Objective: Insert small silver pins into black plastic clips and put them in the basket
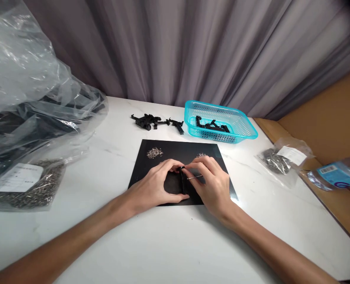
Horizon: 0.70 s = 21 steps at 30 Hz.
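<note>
My left hand (157,182) grips a slim black plastic part (182,180) between thumb and fingertips, holding it upright over the black mat (137,163). At the part's top end, the fingertips of my right hand (212,181) are closed together against it. A thin metal rod (195,177) juts out from under the right fingers; its kind cannot be made out. On the mat, a pile of small metal pieces (154,152) lies beyond my left hand. Another small metal pile (202,155) is partly hidden behind the right hand.
Several black plastic parts (146,121) lie at the back, beside a turquoise basket (246,132) holding more. A bag of metal pieces (32,197) and large plastic bags (23,71) occupy the left. To the right are a small bag (278,163), a blue-labelled packet (337,173) and cardboard (331,118).
</note>
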{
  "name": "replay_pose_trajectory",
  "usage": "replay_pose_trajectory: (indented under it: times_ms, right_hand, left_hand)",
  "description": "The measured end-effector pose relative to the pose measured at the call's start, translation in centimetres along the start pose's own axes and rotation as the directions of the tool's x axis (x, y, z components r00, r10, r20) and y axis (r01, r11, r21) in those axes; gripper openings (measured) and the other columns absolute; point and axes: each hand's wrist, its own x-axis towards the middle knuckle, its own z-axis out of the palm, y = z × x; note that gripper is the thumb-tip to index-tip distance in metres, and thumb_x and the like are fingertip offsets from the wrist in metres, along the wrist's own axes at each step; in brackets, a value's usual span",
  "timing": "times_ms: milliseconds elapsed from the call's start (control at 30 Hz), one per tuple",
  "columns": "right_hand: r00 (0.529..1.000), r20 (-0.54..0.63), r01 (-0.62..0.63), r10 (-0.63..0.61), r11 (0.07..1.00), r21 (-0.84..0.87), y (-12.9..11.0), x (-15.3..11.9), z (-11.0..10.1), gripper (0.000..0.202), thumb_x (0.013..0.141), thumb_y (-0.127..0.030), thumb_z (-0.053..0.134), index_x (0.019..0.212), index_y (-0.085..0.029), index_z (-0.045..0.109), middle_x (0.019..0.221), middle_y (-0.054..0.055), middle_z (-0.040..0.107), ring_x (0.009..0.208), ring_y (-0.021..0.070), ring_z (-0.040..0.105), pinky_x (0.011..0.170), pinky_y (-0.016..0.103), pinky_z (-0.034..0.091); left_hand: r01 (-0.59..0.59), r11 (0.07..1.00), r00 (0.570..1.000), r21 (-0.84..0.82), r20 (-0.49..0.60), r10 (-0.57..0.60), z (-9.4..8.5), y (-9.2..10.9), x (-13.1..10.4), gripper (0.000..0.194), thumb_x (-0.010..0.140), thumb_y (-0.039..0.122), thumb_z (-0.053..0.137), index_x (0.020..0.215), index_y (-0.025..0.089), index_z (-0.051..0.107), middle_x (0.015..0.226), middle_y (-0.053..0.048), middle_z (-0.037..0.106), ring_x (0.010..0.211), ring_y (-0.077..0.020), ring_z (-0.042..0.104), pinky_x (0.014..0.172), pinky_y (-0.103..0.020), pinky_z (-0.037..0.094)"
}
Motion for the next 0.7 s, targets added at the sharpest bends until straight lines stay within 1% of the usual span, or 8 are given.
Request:
replay_pose_trajectory:
  times_ms: [100, 200, 300, 400, 533, 700]
  right_hand:
    - [1.0, -0.012, 0.022, -0.022, 1.0, -0.003, 0.05, -0.12, 0.0, 0.011, 0.101, -0.019, 0.062, 0.094, -0.022, 0.07, 0.091, 0.005, 0.073, 0.08, 0.0189, 0.064, 0.067, 0.032, 0.049]
    - [1.0, 0.013, 0.006, -0.007, 0.999, 0.039, 0.09, -0.15, -0.16, 0.016, 0.102, -0.017, 0.058, 0.096, -0.022, 0.071, 0.09, 0.005, 0.072, 0.078, 0.0169, 0.066, 0.063, 0.03, 0.048]
    - [0.999, 0.039, 0.007, -0.009, 0.999, 0.045, 0.13, -0.1, -0.34, 0.018, 0.103, -0.017, 0.056, 0.094, -0.022, 0.072, 0.088, 0.004, 0.071, 0.07, 0.014, 0.064, 0.057, 0.027, 0.046]
    - [0.999, 0.03, 0.029, -0.029, 1.0, -0.004, 0.17, -0.08, -0.32, 0.02, 0.103, -0.017, 0.056, 0.092, -0.021, 0.072, 0.086, 0.004, 0.07, 0.065, 0.0124, 0.062, 0.054, 0.026, 0.042]
    - [0.998, 0.007, 0.06, -0.06, 0.994, -0.095, -0.03, -0.16, -0.09, 0.022, 0.104, -0.019, 0.055, 0.089, -0.021, 0.071, 0.079, 0.003, 0.067, 0.063, 0.0124, 0.06, 0.053, 0.027, 0.04]
    - [0.996, 0.025, 0.091, -0.088, 0.979, -0.183, -0.59, -0.45, -0.04, 0.025, 0.105, -0.018, 0.051, 0.088, -0.02, 0.07, 0.078, 0.002, 0.066, 0.055, 0.0109, 0.054, 0.051, 0.027, 0.037]
  left_hand:
    - [0.002, 1.0, 1.0, -0.006, 0.001, -0.002, -0.02, 0.12, -0.01, 0.058, 0.073, 0.041, 0.086, 0.119, 0.025, 0.056, 0.115, -0.003, 0.066, 0.11, -0.0246, 0.065, 0.098, -0.04, 0.055]
    - [0.018, 1.0, 1.0, -0.019, 0.014, -0.017, -0.07, 0.2, 0.0, 0.058, 0.073, 0.042, 0.087, 0.119, 0.025, 0.056, 0.115, -0.003, 0.067, 0.11, -0.025, 0.065, 0.098, -0.04, 0.055]
    - [0.021, 1.0, 0.999, -0.019, 0.03, -0.02, -0.06, 0.21, 0.01, 0.058, 0.073, 0.041, 0.086, 0.121, 0.026, 0.056, 0.117, -0.003, 0.067, 0.112, -0.0254, 0.065, 0.099, -0.041, 0.055]
    - [0.013, 1.0, 1.0, -0.006, 0.018, -0.013, 0.06, 0.12, 0.01, 0.059, 0.074, 0.04, 0.086, 0.121, 0.026, 0.056, 0.117, -0.004, 0.066, 0.113, -0.0258, 0.065, 0.1, -0.041, 0.055]
    - [-0.031, 0.999, 0.999, -0.009, -0.014, 0.031, 0.22, -0.07, 0.02, 0.055, 0.074, 0.037, 0.085, 0.121, 0.025, 0.057, 0.117, -0.004, 0.067, 0.113, -0.026, 0.065, 0.1, -0.042, 0.054]
    - [-0.028, 1.0, 1.0, -0.011, 0.002, 0.028, 0.24, -0.2, 0.05, 0.053, 0.074, 0.036, 0.085, 0.119, 0.025, 0.058, 0.115, -0.004, 0.067, 0.112, -0.0256, 0.065, 0.099, -0.042, 0.055]
